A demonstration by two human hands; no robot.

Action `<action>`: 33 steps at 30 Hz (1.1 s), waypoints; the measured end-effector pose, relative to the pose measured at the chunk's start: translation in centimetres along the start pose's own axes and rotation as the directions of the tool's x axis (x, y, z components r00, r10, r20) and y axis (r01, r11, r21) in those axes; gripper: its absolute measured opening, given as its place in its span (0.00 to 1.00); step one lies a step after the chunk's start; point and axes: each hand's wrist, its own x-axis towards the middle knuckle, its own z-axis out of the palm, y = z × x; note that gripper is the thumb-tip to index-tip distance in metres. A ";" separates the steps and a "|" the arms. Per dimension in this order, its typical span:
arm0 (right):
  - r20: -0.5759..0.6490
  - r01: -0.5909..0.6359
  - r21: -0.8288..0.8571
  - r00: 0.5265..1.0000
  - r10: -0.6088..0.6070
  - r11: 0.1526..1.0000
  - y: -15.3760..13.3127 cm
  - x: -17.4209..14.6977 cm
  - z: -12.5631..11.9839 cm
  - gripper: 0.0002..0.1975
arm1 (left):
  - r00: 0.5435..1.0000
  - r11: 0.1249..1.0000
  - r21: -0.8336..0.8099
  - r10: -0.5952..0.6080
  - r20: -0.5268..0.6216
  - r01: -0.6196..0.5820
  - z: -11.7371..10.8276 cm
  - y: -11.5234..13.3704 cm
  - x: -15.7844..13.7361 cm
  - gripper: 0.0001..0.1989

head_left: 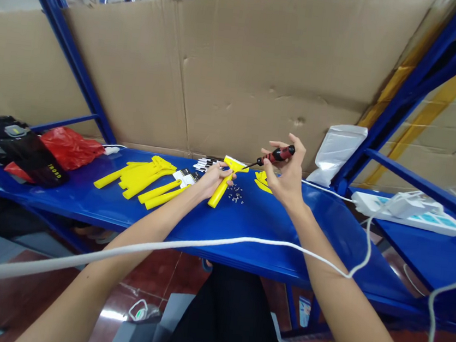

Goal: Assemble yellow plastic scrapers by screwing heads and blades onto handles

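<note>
My left hand (213,180) is closed around a yellow scraper (220,190), gripping it near its head, with the handle slanting down toward me. A pale strip runs along the top of the head. My right hand (287,175) holds a red and black screwdriver (276,155), its thin shaft pointing left and its tip at the scraper's head. Whether the tip sits in a screw is too small to tell. Small loose screws (237,195) lie scattered on the blue table just right of the scraper handle. Smaller yellow parts (263,181) lie behind, near my right wrist.
Several yellow scraper handles (141,175) are piled on the left of the table. Black-and-white pieces (206,164) lie behind my left hand. A black bottle (28,153) and red bag (72,148) are far left. A white cable (244,241) crosses before my forearms; a power strip (412,214) sits right.
</note>
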 end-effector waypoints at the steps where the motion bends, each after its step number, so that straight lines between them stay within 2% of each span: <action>1: -0.004 -0.001 -0.009 1.000 0.001 1.000 0.0 0.0 -0.1 0.39 | 1.000 1.000 0.001 0.000 0.000 0.000 0.0 0.0 0.0 0.21; 7: -0.066 0.024 -0.139 0.997 -0.033 0.990 -0.2 0.1 -0.7 0.31 | 1.000 1.000 0.016 0.002 -0.006 -0.002 0.1 -0.2 0.0 0.19; 13: 0.004 -0.008 0.005 1.000 0.008 1.000 0.5 0.2 -0.3 0.37 | 0.999 1.000 -0.017 -0.010 -0.044 0.009 -0.3 -0.1 0.3 0.22; 18: -0.072 -0.094 -0.041 0.993 0.091 0.995 0.4 0.1 -0.7 0.34 | 0.999 1.000 -0.009 0.007 -0.041 -0.008 -0.2 0.0 0.3 0.19; 21: -0.093 -0.065 -0.029 0.994 0.062 0.997 0.6 0.1 -0.5 0.35 | 1.000 1.000 -0.019 0.017 -0.026 -0.017 -0.2 0.0 0.2 0.19; 25: -0.024 -0.045 0.064 0.999 0.047 0.997 1.3 0.0 -0.2 0.36 | 0.999 1.000 -0.029 0.010 -0.045 -0.012 -0.4 0.1 0.2 0.21; 29: -0.038 -0.090 -0.015 0.995 0.089 0.996 1.5 -0.1 -0.3 0.36 | 0.999 1.000 -0.023 -0.004 -0.053 0.003 -0.6 0.2 0.4 0.22; 33: -0.065 -0.048 -0.021 0.997 0.047 0.999 1.6 -0.1 -0.3 0.39 | 0.999 1.000 -0.025 0.000 -0.046 -0.001 -0.5 0.2 0.4 0.22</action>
